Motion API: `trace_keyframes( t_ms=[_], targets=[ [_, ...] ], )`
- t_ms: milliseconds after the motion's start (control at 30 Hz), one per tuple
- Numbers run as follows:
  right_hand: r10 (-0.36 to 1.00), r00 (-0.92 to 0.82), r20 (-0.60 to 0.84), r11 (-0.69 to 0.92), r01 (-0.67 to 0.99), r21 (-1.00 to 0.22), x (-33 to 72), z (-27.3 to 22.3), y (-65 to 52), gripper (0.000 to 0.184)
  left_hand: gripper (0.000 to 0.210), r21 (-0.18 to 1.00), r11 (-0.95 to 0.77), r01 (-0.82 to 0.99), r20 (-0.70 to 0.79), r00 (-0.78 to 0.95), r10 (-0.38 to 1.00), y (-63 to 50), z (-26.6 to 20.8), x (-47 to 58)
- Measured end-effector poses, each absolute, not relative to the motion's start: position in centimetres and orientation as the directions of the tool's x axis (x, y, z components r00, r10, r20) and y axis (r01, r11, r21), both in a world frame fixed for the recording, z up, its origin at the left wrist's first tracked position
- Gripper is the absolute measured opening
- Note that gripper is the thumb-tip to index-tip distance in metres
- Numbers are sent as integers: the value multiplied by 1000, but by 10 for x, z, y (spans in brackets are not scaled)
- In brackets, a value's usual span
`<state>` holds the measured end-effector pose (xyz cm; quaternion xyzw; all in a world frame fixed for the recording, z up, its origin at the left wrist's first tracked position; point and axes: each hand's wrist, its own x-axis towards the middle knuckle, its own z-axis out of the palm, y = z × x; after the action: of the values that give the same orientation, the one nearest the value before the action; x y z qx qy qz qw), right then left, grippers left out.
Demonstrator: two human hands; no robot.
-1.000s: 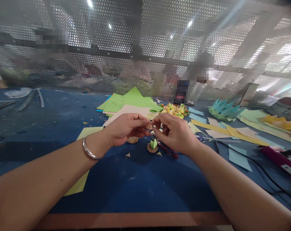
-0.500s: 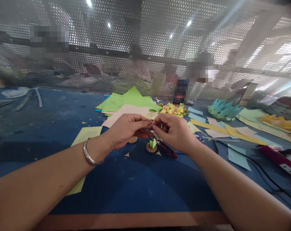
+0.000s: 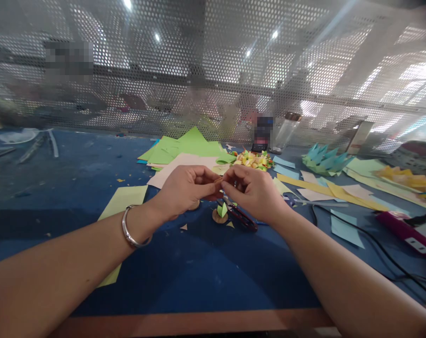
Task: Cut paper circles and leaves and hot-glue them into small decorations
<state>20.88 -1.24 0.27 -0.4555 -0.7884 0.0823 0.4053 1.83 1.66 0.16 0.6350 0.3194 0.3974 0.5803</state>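
Observation:
Fingertip to fingertip, my left hand (image 3: 189, 190) and my right hand (image 3: 257, 190) meet above the middle of the table. Both are closed in a pinch, and whatever sits between the fingertips is too small to make out. Just below them a round wooden disc (image 3: 219, 217) lies on the blue table, with a folded green paper leaf (image 3: 222, 209) standing on it. Dark red-handled scissors (image 3: 246, 219) lie beside the disc, partly under my right hand. A second wooden disc (image 3: 194, 205) shows partly behind my left fingers.
Green paper sheets (image 3: 195, 140) and a heap of small folded paper pieces (image 3: 253, 160) lie behind my hands. Yellow-green paper (image 3: 123, 203) is under my left forearm. At right are paper strips (image 3: 321, 185), a blue paper crown (image 3: 325, 159), a purple power strip (image 3: 406, 233) and cables.
My left fingers have curled in more tightly against my right fingertips. The whole view has shifted slightly, while the things on the table stay in place.

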Motion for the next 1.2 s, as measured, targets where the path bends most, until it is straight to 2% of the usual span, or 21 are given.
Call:
trace_keyframes(
  t_ms=[567,767,1200],
  targets=[
    [775,-241,585,570,668,-479,209,2,-12,1,26,986,-168,9,146,455,879,15,5,18],
    [766,-248,594,580,666,-469,208,2,-12,6,26,974,-216,75,160,451,878,14,5,17],
    [748,-315,584,616,657,-435,210,3,-13,6,30,981,-160,113,89,469,879,14,8,16]
  ],
)
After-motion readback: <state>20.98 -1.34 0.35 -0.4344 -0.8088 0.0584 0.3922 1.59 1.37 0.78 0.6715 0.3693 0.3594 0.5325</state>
